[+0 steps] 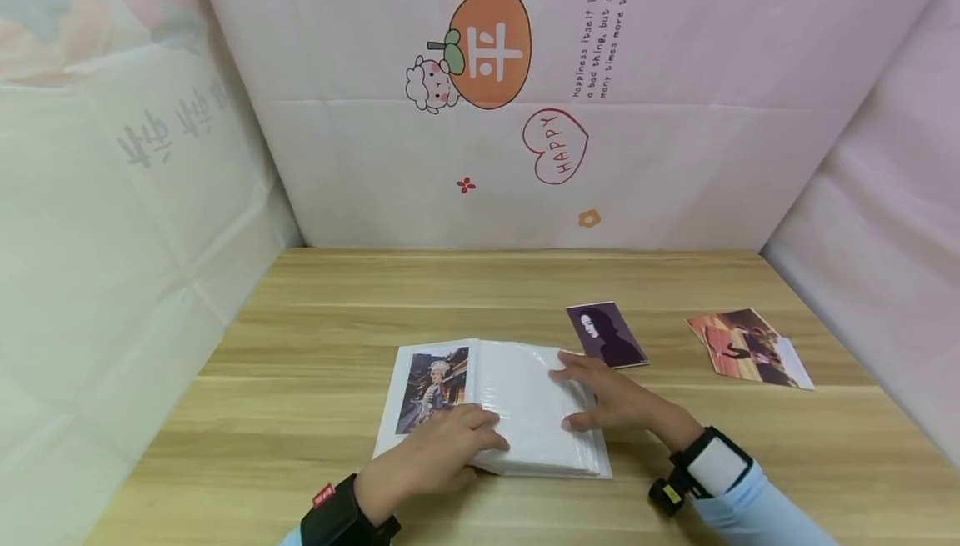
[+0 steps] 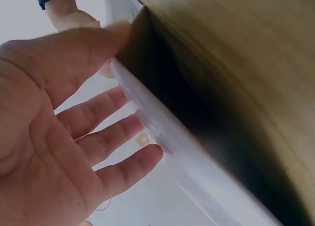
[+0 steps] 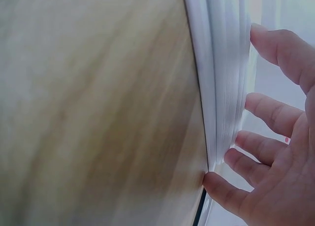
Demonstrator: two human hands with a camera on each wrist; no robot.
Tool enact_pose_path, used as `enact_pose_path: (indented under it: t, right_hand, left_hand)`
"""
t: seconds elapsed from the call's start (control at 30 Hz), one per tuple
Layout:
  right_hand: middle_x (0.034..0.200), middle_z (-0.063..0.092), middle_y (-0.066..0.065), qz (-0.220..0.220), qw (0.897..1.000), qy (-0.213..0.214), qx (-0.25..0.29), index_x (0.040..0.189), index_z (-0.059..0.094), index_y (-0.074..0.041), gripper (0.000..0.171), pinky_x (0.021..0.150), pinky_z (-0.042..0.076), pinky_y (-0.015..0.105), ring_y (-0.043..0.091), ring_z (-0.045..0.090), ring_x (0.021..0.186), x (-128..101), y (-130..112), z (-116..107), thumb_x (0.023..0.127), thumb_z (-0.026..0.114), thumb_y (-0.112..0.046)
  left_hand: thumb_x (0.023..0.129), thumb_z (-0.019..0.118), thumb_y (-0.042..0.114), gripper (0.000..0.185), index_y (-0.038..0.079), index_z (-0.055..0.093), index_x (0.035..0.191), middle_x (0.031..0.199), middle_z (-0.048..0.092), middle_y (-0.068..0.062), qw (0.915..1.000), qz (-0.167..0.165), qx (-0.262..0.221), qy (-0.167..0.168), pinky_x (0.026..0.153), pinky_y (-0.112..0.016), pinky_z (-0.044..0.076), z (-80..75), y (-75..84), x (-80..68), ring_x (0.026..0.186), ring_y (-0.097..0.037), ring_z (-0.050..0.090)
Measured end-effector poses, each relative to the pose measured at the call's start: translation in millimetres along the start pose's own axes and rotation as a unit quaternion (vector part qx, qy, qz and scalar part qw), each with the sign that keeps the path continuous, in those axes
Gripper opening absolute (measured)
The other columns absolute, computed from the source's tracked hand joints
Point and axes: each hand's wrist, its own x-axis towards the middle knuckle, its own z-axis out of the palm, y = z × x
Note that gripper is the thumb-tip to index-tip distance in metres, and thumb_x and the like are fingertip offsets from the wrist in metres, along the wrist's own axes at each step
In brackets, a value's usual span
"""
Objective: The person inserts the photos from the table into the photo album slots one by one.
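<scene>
An open photo album (image 1: 517, 413) lies on the wooden table. A photo of a person in a pale hat (image 1: 433, 388) shows in its left page, and the right page looks blank white. My left hand (image 1: 442, 446) rests across the album's lower middle, partly covering that photo. In the left wrist view its fingers (image 2: 130, 169) touch the white page, extended and loosely spread. My right hand (image 1: 611, 392) lies on the right page's outer edge. The right wrist view shows its fingertips (image 3: 246, 100) against the stacked page edges (image 3: 221, 78), holding nothing.
Just beyond the album's upper right corner lies a dark purple picture card (image 1: 609, 333). Farther right, several overlapping photos (image 1: 757, 350) lie on the table (image 1: 300, 363). White printed cloth (image 1: 360, 171) stands behind the table and at both sides.
</scene>
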Motion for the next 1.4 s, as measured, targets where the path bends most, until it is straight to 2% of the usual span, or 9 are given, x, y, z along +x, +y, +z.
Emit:
enact_pose_path:
  t: [0.2,0.37,0.63,0.8,0.9,1.03,1.13,1.4]
  right_hand:
    - [0.145,0.026,0.024,0.001,1.000,0.002,0.005,0.130,0.051,-0.002,0.067,0.098,0.021,0.062,0.045,0.024,0.129,-1,-1,-1,0.076,0.074,-0.035]
    - [0.145,0.025,0.024,-0.001,1.000,0.003,0.005,0.130,0.051,-0.003,0.068,0.098,0.022,0.062,0.046,0.024,0.129,-1,2,1,0.076,0.073,-0.038]
    - [0.145,0.026,0.024,-0.002,1.000,0.007,0.011,0.131,0.051,-0.004,0.068,0.097,0.021,0.063,0.045,0.024,0.129,-3,4,3,0.076,0.074,-0.037]
    - [0.144,0.026,0.026,-0.006,1.000,0.006,0.004,0.131,0.050,-0.003,0.068,0.097,0.022,0.063,0.046,0.025,0.128,-3,3,1,0.077,0.073,-0.036]
    - [0.141,0.030,0.028,-0.018,1.000,0.009,0.011,0.133,0.046,-0.001,0.070,0.096,0.024,0.062,0.047,0.028,0.126,0,2,-4,0.078,0.073,-0.035]
    - [0.132,0.042,0.027,-0.030,0.999,0.033,0.016,0.132,0.043,0.004,0.069,0.095,0.031,0.057,0.044,0.038,0.121,7,4,-15,0.080,0.072,-0.031]
    - [0.129,0.045,0.026,-0.014,0.998,0.053,0.010,0.132,0.043,0.005,0.066,0.094,0.033,0.055,0.041,0.040,0.120,12,10,-25,0.082,0.071,-0.029]
    - [0.123,0.047,0.031,0.034,0.996,0.076,-0.022,0.131,0.040,0.013,0.067,0.084,0.038,0.048,0.037,0.048,0.101,17,33,-46,0.082,0.069,-0.023]
  left_hand:
    - [0.073,0.073,0.007,0.037,0.021,0.069,0.106,0.119,0.057,-0.003,0.9996,0.002,0.025,0.011,0.085,-0.034,0.045,1.6,1.6,2.5,0.110,-0.019,0.051]
    - [0.072,0.072,0.005,0.037,0.022,0.070,0.104,0.116,0.058,-0.002,0.9994,-0.005,0.031,0.013,0.086,-0.033,0.044,3.0,3.4,3.7,0.109,-0.018,0.051]
    - [0.067,0.070,-0.002,0.045,0.025,0.071,0.103,0.117,0.057,0.000,0.9992,-0.023,0.033,-0.002,0.084,-0.034,0.045,2.5,5.5,5.9,0.110,-0.018,0.051]
    - [0.067,0.070,-0.002,0.045,0.025,0.071,0.103,0.117,0.057,0.000,0.9991,-0.022,0.037,-0.006,0.085,-0.034,0.045,1.5,6.6,6.7,0.110,-0.019,0.051]
    - [0.066,0.070,-0.002,0.046,0.025,0.071,0.104,0.116,0.057,-0.001,0.9990,-0.016,0.043,-0.004,0.083,-0.034,0.046,1.0,7.0,7.0,0.109,-0.019,0.052]
    - [0.064,0.068,-0.004,0.049,0.024,0.071,0.104,0.116,0.057,0.000,0.9985,-0.012,0.053,0.001,0.081,-0.034,0.046,0.8,6.9,7.1,0.107,-0.019,0.052]
    - [0.063,0.066,-0.005,0.051,0.024,0.071,0.104,0.116,0.057,0.000,0.9984,-0.014,0.055,0.000,0.081,-0.034,0.046,1.0,6.7,7.1,0.107,-0.020,0.052]
    - [0.062,0.065,-0.007,0.053,0.024,0.071,0.105,0.118,0.057,-0.001,0.9989,-0.020,0.041,-0.011,0.084,-0.034,0.046,-0.7,6.8,6.3,0.109,-0.020,0.052]
